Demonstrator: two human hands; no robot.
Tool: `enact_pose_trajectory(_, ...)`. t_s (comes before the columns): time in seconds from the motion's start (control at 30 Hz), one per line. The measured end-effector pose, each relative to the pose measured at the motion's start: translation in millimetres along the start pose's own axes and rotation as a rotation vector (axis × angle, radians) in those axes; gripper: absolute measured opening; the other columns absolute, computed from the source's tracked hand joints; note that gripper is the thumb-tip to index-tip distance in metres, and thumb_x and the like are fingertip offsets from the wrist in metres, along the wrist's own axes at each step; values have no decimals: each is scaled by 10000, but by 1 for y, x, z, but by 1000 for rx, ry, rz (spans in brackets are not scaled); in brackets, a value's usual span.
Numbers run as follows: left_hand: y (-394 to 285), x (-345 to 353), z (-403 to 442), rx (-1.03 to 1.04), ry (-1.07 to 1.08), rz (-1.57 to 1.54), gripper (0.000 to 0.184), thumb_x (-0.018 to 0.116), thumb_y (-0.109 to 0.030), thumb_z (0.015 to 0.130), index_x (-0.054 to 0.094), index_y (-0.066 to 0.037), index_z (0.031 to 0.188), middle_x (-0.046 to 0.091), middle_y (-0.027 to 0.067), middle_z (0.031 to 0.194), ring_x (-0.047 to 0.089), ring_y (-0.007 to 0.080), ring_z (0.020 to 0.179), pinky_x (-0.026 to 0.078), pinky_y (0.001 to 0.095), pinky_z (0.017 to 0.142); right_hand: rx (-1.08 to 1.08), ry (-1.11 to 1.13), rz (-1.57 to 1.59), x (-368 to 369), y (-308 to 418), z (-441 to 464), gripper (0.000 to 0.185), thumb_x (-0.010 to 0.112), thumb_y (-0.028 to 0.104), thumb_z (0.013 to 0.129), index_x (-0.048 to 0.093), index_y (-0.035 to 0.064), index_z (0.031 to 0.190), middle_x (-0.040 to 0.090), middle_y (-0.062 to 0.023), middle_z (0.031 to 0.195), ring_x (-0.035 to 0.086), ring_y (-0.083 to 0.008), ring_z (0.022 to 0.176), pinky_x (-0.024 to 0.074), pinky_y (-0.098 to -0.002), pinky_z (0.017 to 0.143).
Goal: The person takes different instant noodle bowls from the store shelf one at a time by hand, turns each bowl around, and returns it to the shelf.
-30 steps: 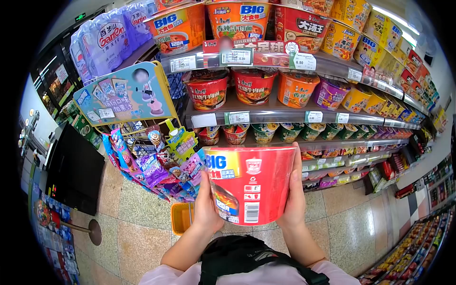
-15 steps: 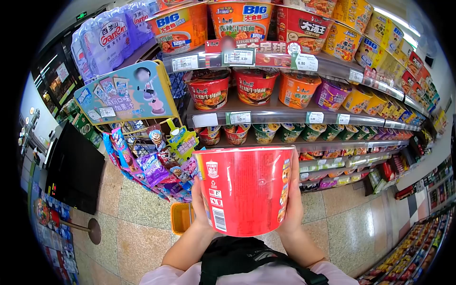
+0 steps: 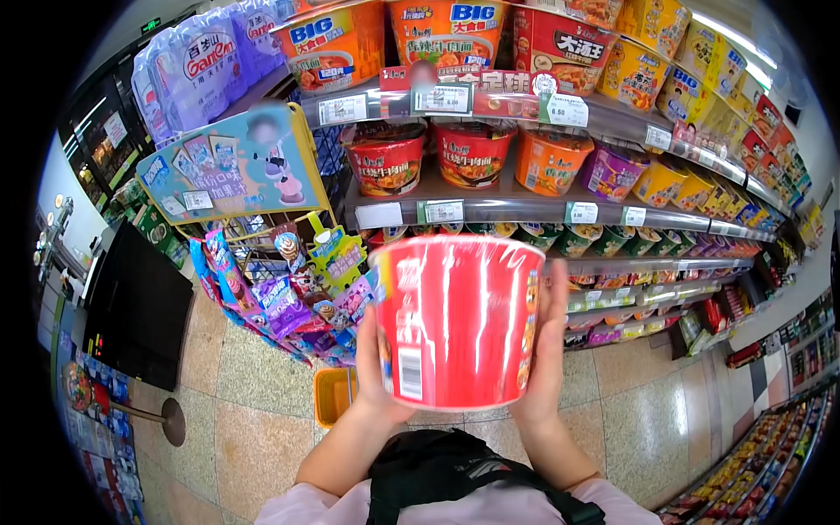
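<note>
Red noodle tub point(image 3: 459, 328) is clasped between my left grip point(image 3: 374, 372) and right grip point(image 3: 544, 367), and on my feed I see shelf edges point(image 3: 521, 213) beyond it, open floor point(image 3: 630, 394) to its right

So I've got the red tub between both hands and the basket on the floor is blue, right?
Not blue: the basket on the floor is orange, as the head view shows. You do have the red tub between your left hand and right hand.
</note>
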State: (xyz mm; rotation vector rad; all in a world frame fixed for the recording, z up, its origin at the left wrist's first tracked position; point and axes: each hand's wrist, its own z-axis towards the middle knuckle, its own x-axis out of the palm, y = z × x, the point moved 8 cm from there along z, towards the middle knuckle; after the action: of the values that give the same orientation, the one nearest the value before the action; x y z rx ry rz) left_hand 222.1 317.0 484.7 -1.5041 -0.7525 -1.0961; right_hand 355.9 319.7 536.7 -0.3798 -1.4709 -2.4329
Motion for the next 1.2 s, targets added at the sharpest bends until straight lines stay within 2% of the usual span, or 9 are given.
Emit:
enact_pose_trajectory(0.07, -2, 3, 1, -26, -119, 106, 597, 333, -561, 875, 422, -98, 1241, 535, 80, 1183, 546, 190, 1054, 449, 357, 889, -179, -71, -283, 0, 21, 1, 798, 256, 620, 848, 174, 35, 1385, 208, -163, 1415, 202, -273, 1311, 165, -400, 1057)
enact_pose_trajectory(0.23, -13, 29, -2, -30, 14, 377, 688, 242, -606, 871, 310, -87, 1318, 490, 72, 1238, 482, 171, 1139, 386, 349, 962, -357, 147, -485, -6, 46, 28, 790, 252, 631, 845, 299, 11, 1333, 229, -179, 1381, 232, -280, 1284, 190, -398, 1030)
enact_pose_trajectory(0.5, -21, -7, 6, 220, -115, 660, 774, 210, -659, 842, 336, -55, 1309, 465, 107, 1260, 444, 217, 1173, 374, 371, 957, 117, 27, 138, -1, 2, 27, 695, 309, 526, 889, 162, 55, 1378, 282, -118, 1386, 332, -225, 1258, 295, -364, 1032)
enact_pose_trajectory(0.83, -25, -38, 17, 212, -81, 945, 712, 194, -644, 851, 197, -164, 1377, 332, 88, 1360, 332, 220, 1259, 348, 380, 985, 381, -68, 95, -30, -73, -1, 544, 243, 433, 940, 250, 95, 1366, 359, -90, 1347, 386, -207, 1219, 348, -345, 988)
enact_pose_trajectory(0.9, -25, -43, 15, 112, -111, 980, 832, 285, -685, 809, 120, -104, 1382, 439, 85, 1135, 453, 138, 855, 397, 258, 670, 546, -85, 107, -32, -86, -17, 615, 226, 496, 930, 138, 98, 1391, 269, -95, 1398, 264, -205, 1290, 224, -346, 1047)
enact_pose_trajectory(0.97, -25, -49, 13, 43, -153, 977, 907, 359, -697, 787, 88, -73, 1386, 523, 65, 910, 472, 70, 532, 373, 175, 416, 570, -94, 141, -33, -96, -28, 616, 231, 512, 924, 153, 115, 1388, 291, -80, 1386, 282, -200, 1280, 244, -346, 1036)
enact_pose_trajectory(1.0, -24, -57, 12, -14, -169, 985, 763, 304, -637, 836, 141, -138, 1388, 445, 57, 1130, 446, 134, 865, 426, 266, 618, 589, -109, 174, -34, -100, -31, 617, 237, 527, 917, 168, 132, 1385, 314, -64, 1374, 299, -196, 1270, 265, -347, 1024)
enact_pose_trajectory(1.1, -20, -73, 14, -73, -208, 997, 645, 241, -586, 882, 188, -193, 1390, 399, 61, 1324, 483, 186, 1134, 505, 312, 738, 694, -124, 188, -30, -104, -38, 612, 241, 547, 909, 200, 153, 1375, 348, -44, 1350, 333, -184, 1248, 306, -356, 997)
enact_pose_trajectory(1.2, -20, -77, 14, -118, -206, 1004, 654, 239, -588, 882, 178, -183, 1392, 405, 71, 1316, 500, 181, 1111, 508, 302, 714, 678, -104, 192, -32, -109, -39, 611, 242, 559, 903, 220, 163, 1367, 360, -41, 1341, 352, -178, 1236, 330, -368, 978)
